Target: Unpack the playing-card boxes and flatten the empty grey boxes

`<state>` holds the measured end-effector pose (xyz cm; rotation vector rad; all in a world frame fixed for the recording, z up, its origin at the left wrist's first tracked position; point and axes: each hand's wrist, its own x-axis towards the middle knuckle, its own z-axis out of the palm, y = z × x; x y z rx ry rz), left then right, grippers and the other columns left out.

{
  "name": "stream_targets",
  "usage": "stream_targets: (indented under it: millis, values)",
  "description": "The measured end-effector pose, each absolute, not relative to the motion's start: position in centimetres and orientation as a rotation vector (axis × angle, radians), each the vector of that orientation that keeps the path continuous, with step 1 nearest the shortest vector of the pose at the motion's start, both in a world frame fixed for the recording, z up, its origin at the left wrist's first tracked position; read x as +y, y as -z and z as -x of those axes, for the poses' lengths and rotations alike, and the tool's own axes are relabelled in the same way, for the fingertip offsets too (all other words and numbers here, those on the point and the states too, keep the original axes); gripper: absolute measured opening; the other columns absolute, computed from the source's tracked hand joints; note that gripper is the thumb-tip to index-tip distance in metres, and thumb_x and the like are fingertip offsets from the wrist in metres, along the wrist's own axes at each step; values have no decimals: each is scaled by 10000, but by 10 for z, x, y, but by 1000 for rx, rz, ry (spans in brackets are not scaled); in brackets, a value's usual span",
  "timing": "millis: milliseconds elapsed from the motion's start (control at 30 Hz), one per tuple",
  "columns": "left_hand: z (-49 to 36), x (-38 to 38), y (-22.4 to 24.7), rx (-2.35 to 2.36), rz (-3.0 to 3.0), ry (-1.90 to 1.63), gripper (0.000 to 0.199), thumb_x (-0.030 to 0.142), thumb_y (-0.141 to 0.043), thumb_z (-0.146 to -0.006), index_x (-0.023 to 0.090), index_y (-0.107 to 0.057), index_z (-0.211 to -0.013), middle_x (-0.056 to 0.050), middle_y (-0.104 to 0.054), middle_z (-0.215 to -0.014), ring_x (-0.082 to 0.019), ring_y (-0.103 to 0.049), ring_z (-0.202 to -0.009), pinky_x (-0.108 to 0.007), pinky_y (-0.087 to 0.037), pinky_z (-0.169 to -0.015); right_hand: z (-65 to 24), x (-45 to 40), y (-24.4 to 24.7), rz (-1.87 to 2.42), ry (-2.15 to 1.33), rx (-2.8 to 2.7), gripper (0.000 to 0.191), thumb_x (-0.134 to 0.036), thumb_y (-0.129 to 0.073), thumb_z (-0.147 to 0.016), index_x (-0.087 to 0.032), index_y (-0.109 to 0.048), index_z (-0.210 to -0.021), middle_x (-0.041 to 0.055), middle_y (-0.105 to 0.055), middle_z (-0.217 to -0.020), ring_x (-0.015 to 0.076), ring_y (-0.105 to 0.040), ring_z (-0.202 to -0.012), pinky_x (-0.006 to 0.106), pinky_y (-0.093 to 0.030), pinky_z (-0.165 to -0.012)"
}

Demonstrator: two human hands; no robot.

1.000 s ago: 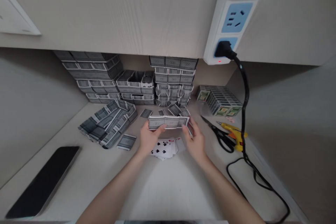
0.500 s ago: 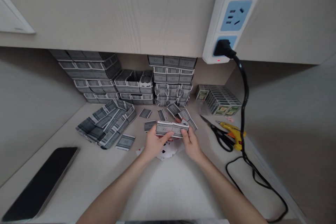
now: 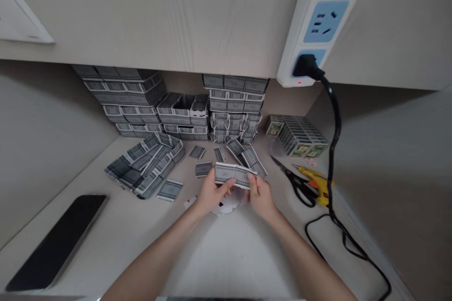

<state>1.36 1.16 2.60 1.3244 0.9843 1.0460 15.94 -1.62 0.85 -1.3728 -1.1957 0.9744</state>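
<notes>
Both hands hold a strip of joined, folded playing cards (image 3: pixel 233 175) with patterned backs outward. My left hand (image 3: pixel 211 193) pinches its left part, thumb on the lower front edge. At the right end, my right hand (image 3: pixel 262 197) has its thumb and fingers closed on the strip. Beneath the hands lies a pile of face-up playing cards (image 3: pixel 224 206), partly hidden by them. Folded card pieces (image 3: pixel 249 156) lie just behind the strip. Several smaller folded cards (image 3: pixel 203 169) are spread to its left, with another folded card (image 3: pixel 170 190) nearer the front.
An open tray-like frame of cards (image 3: pixel 146 169) sits left. Stacked card blocks (image 3: pixel 235 103) stand along the back. Boxed card decks (image 3: pixel 300 134), scissors (image 3: pixel 300 187) and a yellow glue gun (image 3: pixel 319 186) are right, beside a black cable (image 3: pixel 334 150). A phone (image 3: pixel 58 242) lies front left.
The card strip now slants, its right end lower, and my right hand's grip has shifted slightly. The whole view has moved a little, so everything appears farther right.
</notes>
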Motion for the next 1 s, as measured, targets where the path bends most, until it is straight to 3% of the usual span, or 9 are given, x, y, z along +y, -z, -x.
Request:
stream_targets:
  millis: [167,267,400,500,667,767,867,1000]
  values:
    - [-16,11,-24,867,-1295,-966,310,443,-527,-734,180,-417,-858,68,-535,-423,-102,-492,-347,-197,-377,-392,-164,-14,-15,1337,-933,-1146,353,-557,-408,-767,-219,-510,-766,-42,-443,-425,126,-416,-379,232,-287,-345]
    - [-14,14,-26,860,-1278,-979,324,505,-438,-768,183,-404,-770,41,-570,-426,-109,-511,-344,-194,-362,-384,-160,-16,-22,1284,-982,-1159,330,-532,-389,-791,-218,-477,-843,-77,-391,-414,92,-328,-320,217,-240,-323]
    - [-8,23,-26,945,-1225,-1061,380,556,-397,-763,178,-404,-723,29,-576,-435,-102,-512,-340,-188,-364,-382,-153,-17,-24,1114,-1182,-1215,304,-505,-389,-809,-224,-400,-925,-89,-455,-466,82,-386,-338,201,-326,-361]
    - [-3,28,-25,983,-1209,-1053,381,554,-425,-749,173,-429,-727,30,-570,-434,-107,-517,-349,-192,-373,-383,-152,-14,-22,1080,-1248,-1175,308,-518,-416,-790,-213,-405,-829,-60,-532,-520,88,-470,-380,212,-387,-406]
    - [3,31,-33,1023,-1281,-1059,347,492,-533,-703,147,-525,-670,-3,-627,-639,-143,-601,-609,-239,-482,-546,-158,-10,-20,1200,-1204,-1085,354,-538,-428,-769,-208,-383,-649,-81,-477,-403,64,-391,-271,180,-281,-298]
    - [3,32,-37,1019,-1342,-1149,317,461,-547,-702,148,-559,-750,-3,-631,-728,-145,-593,-716,-233,-483,-621,-159,-10,-19,1233,-1197,-1096,374,-545,-434,-761,-206,-385,-613,-94,-426,-362,52,-331,-243,171,-223,-263]
    - [1,30,-33,1018,-1331,-1139,314,476,-493,-738,164,-507,-769,23,-597,-610,-118,-566,-520,-220,-461,-485,-159,-10,-18,1243,-1183,-1116,398,-550,-432,-760,-204,-380,-571,-94,-391,-344,44,-288,-245,173,-188,-254]
    - [-2,26,-24,1150,-1389,-1142,312,478,-401,-795,185,-428,-691,84,-427,-412,-77,-418,-300,-177,-332,-316,-158,-10,-16,1227,-1178,-1125,394,-542,-442,-764,-201,-393,-573,-101,-352,-333,41,-260,-260,169,-187,-265]
